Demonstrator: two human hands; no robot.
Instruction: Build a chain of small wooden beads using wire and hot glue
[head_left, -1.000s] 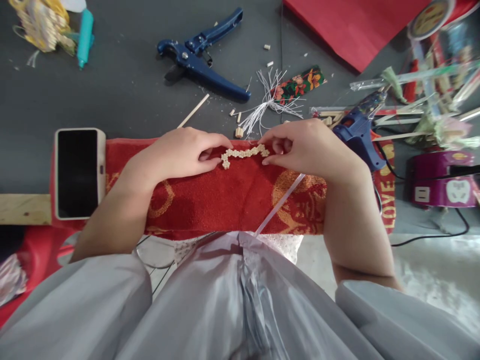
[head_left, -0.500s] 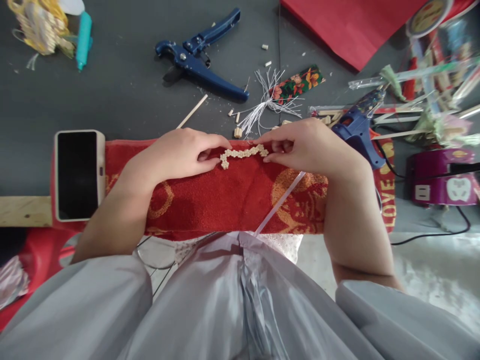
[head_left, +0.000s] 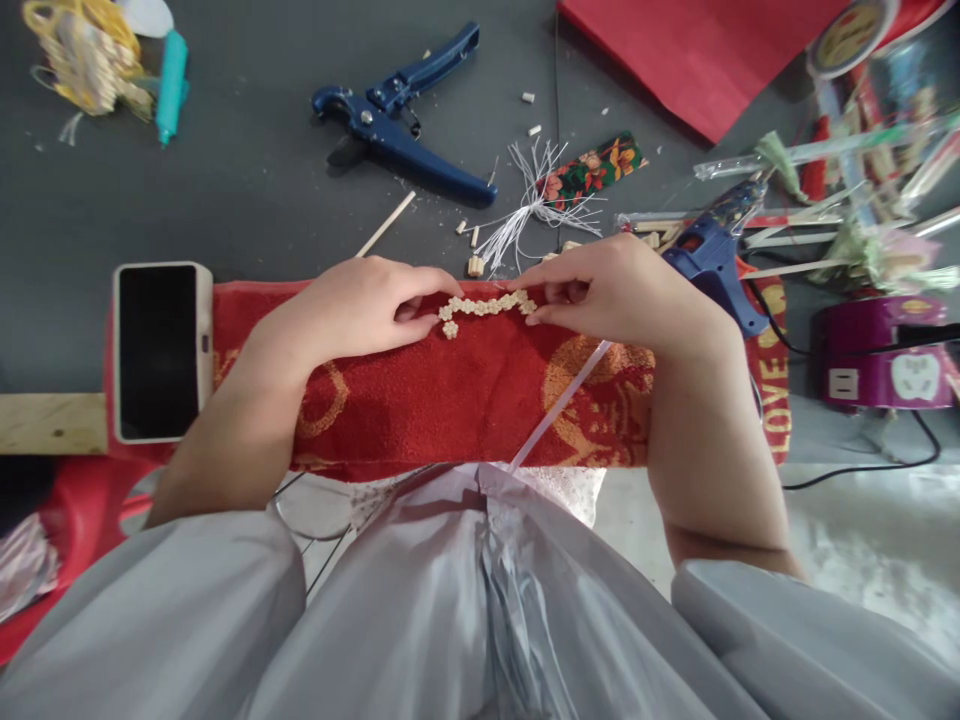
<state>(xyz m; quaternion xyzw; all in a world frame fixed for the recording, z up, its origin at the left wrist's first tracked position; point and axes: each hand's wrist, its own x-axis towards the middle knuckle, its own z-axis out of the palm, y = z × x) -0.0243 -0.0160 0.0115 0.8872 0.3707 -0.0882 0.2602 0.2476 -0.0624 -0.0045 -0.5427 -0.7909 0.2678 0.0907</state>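
Observation:
A curved chain of small cream pieces (head_left: 486,307) lies on the red towel (head_left: 420,410), its left end bent down toward the front edge. My left hand (head_left: 360,308) pinches that left end between thumb and fingers. At the other end, my right hand (head_left: 607,290) has its thumb and fingertips closed on the chain. Just behind the chain are a bundle of thin white strands (head_left: 534,205) and small cut stick pieces (head_left: 475,266). A thin pale ribbon (head_left: 562,405) runs over the towel from beside my right hand to my lap.
A phone-like device (head_left: 156,350) rests at the towel's left end. Blue cutters (head_left: 405,140) lie behind my hands. On the right are a blue glue gun (head_left: 712,260), a purple box (head_left: 874,350) with cables, and a pile of sticks. Red sheet (head_left: 697,60) lies behind.

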